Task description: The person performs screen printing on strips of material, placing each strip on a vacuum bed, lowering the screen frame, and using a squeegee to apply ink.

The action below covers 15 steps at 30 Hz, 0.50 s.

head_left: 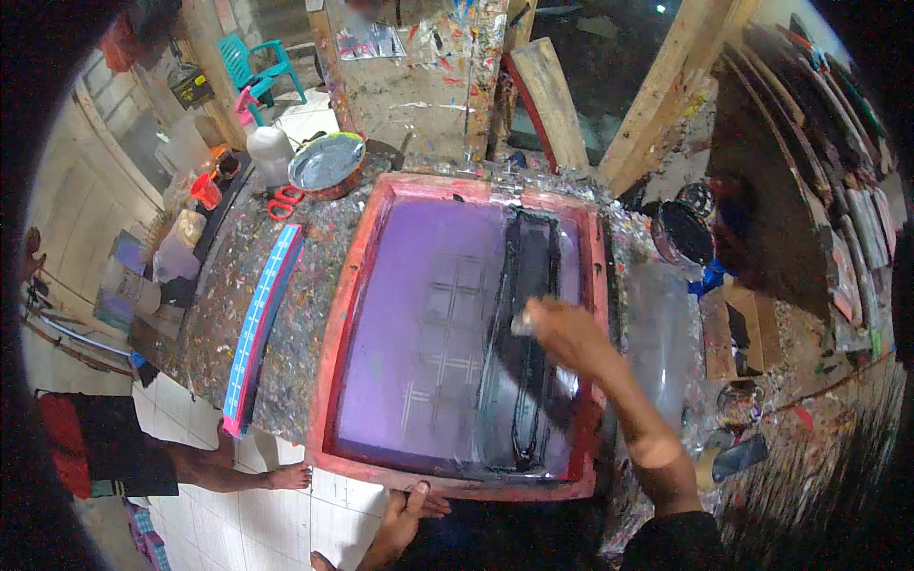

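A screen-printing frame with reddish wooden sides and purple mesh lies on the table. Pale grid-like lines show in the mesh. Down its right part runs a long strip of black ink, thickest along its edges. Over this strip is my right hand, its fingers closed round a small pale thing whose kind I cannot make out. My left hand is at the frame's near edge, thumb on top and fingers along the front side, gripping it.
Left of the frame lies a long blue-and-pink strip. Red scissors, a bowl of grey ink and a white bottle stand behind. To the right are a dark ink tub and a cardboard box. Another person's leg shows at left.
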{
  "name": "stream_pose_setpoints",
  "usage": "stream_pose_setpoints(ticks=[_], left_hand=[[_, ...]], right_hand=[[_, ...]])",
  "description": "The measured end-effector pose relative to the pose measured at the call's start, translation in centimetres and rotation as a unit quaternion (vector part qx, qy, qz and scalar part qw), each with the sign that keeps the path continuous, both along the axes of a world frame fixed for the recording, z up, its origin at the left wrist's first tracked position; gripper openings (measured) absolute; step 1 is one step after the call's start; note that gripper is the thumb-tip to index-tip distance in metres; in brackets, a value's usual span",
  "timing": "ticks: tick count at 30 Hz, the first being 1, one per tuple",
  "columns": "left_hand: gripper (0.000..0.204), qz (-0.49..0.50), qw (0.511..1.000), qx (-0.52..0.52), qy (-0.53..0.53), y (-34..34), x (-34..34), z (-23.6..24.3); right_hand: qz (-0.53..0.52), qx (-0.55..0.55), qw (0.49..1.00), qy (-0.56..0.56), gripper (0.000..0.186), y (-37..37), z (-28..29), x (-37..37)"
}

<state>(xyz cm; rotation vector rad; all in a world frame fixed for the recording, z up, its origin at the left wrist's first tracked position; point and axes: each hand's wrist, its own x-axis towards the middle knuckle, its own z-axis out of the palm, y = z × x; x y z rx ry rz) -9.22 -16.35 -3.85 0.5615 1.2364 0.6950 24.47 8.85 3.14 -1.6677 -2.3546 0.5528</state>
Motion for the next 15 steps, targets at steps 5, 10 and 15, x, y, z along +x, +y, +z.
stream_pose_setpoints(ticks=[5, 10, 15], left_hand=[[0.043, 0.011, 1.0, 0.024, 0.001, -0.1, 0.1, -0.9], [0.04, 0.033, 0.997, 0.07, -0.025, -0.2, -0.1, 0.0], [0.031, 0.004, 0.97, 0.241, -0.043, 0.4, -1.0, 6.4]], right_hand=[[0.025, 0.032, 0.999, 0.007, 0.017, -17.6, 1.2, -4.8], [0.041, 0.092, 0.99, -0.103, 0.027, -22.7, 4.4, -7.1], [-0.102, 0.225, 0.965, -0.085, 0.054, -23.9, 10.6, -9.5]])
